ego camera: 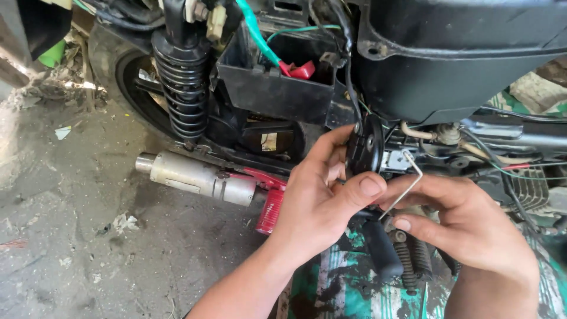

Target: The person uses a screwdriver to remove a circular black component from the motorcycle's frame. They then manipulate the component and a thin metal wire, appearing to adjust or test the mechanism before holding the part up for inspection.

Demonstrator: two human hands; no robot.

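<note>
Head view: our left hand (pixel 322 198) clamps a black round part (pixel 364 146) steady—right hand (pixel 466 221) fingers pinch a bent metal key (pixel 404 188), seemingly reaching a fastener.

A bare, dusty concrete floor (pixel 88 236) spreads out to the left of the gripping hands, strewn with paper scraps (pixel 124 223) and dry debris (pixel 71 77). Directly below the grip, a stained green-and-white patterned cloth (pixel 348 289) lies spread over the ground.
</note>
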